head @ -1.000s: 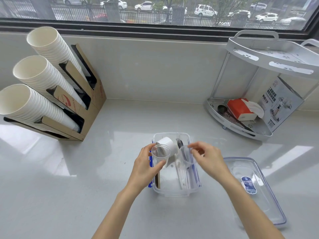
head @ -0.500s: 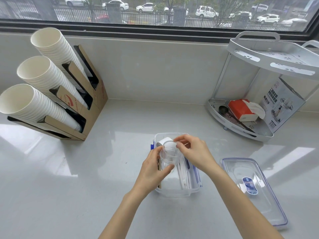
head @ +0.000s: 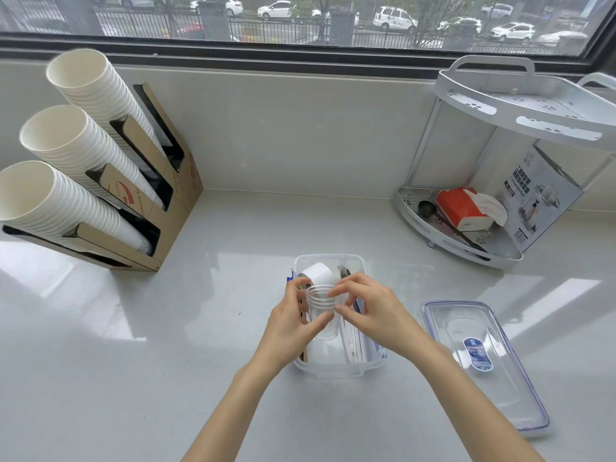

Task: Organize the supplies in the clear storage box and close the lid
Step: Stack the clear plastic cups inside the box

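Lid (head: 483,365) lies flat on the counter right of the clear storage box (head: 333,365), blue oval label unreadable. Cardboard cup holder (head: 146,208) shows partial red letters, not legible. Left hand (head: 290,325) curls around a clear plastic cup (head: 321,305) held over the box; right hand (head: 370,308) pinches the cup's rim, fingers narrowly spread. White paper cup (head: 318,272) and black fork (head: 345,272) sit inside the box.

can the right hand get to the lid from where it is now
Probably yes. The lid lies flat on the counter just right of the box with nothing between, but the right hand would first have to release the clear cup.
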Demonstrator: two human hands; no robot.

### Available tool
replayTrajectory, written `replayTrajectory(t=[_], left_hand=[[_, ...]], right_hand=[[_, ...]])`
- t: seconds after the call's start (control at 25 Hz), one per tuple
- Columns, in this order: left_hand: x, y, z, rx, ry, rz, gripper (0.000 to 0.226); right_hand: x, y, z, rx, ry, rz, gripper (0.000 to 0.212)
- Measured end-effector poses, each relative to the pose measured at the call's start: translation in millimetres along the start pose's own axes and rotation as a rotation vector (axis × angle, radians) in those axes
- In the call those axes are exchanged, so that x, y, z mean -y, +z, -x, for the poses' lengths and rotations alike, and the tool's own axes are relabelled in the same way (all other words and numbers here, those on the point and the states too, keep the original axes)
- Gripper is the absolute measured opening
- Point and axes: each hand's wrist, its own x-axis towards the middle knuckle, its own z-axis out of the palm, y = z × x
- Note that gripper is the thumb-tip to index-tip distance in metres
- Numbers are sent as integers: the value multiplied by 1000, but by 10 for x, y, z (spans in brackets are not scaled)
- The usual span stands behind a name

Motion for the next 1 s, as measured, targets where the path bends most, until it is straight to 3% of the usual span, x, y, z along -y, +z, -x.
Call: replayTrajectory(t=[0.24,0.68,1.0], left_hand=[[73,40,-48,-28,37,-139,17],[269,81,-75,-2,107,-594,22],[343,112,-67,25,138,-747,26]], right_hand=[[-144,63,-15,44,23,19,13],[-226,349,-66,251,210,-41,18],[-255,495,-31,208,265,-22,26]])
